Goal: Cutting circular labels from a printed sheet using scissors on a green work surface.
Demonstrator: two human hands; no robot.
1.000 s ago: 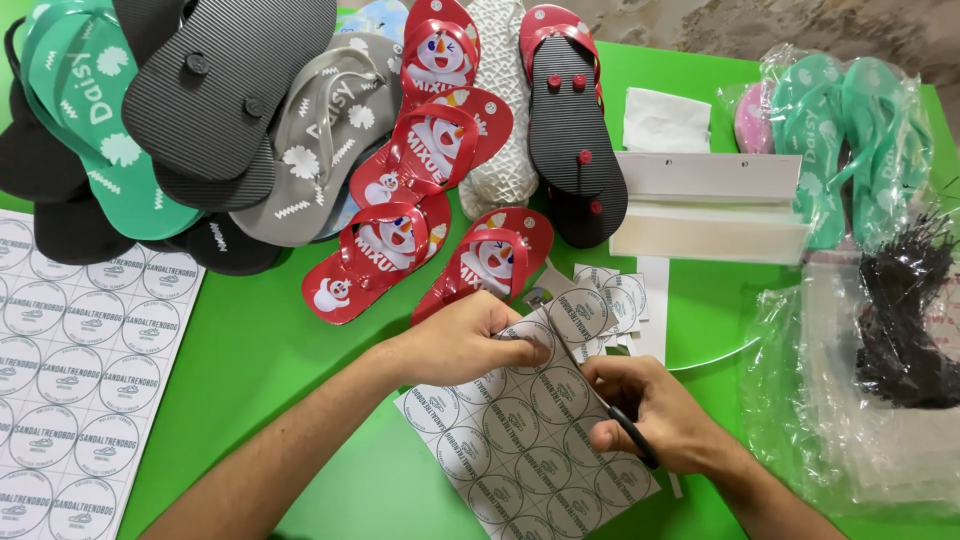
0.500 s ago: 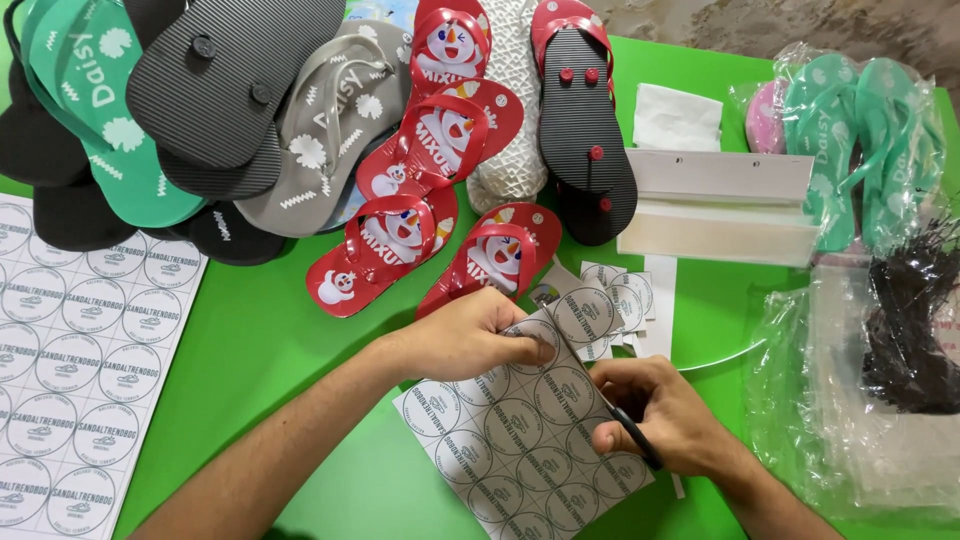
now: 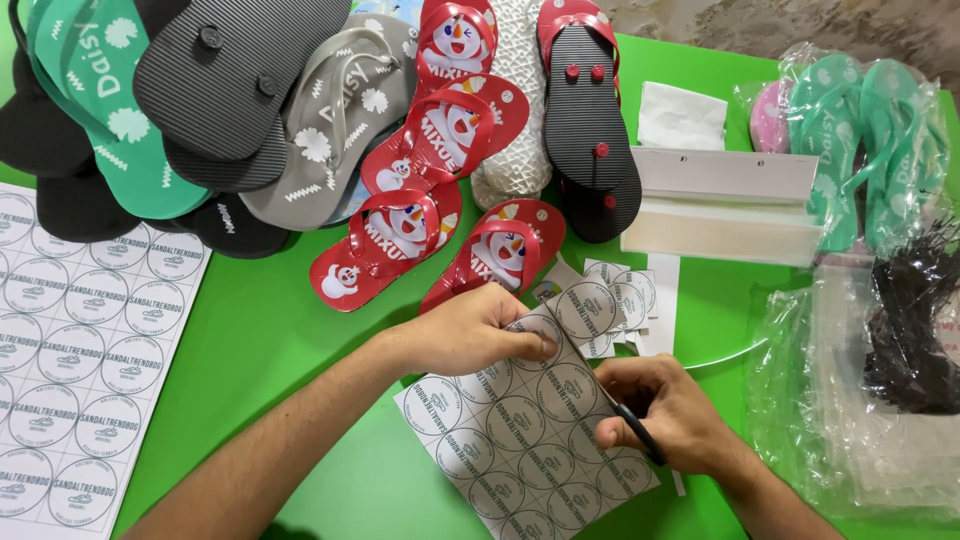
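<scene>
table top [image 3: 260,330] in bright green takes up most of the view. sticker sheet [image 3: 525,425], printed with round labels, lies on it near the lower middle, and everything else sits around that sheet: a heap of flip-flops [image 3: 300,120] beyond it, a second label sheet [image 3: 70,350] well to its left, clear plastic bags [image 3: 860,400] to its right, a small pile of cut labels [image 3: 620,300] just past its far corner.

left hand [image 3: 470,330] presses the sheet's far corner, fingers curled narrow on the paper. right hand [image 3: 665,415] sits at the sheet's right edge, closed around dark scissors [image 3: 640,435]; the blades are hidden.

by my judgement the sheet is light, thin and floppy, easy to crease or slide on the smooth top, so it is best pinned flat close to the cut line.

compared with the earlier pictures, both hands and the sheet sit almost where they were; the view has barely shifted.
</scene>
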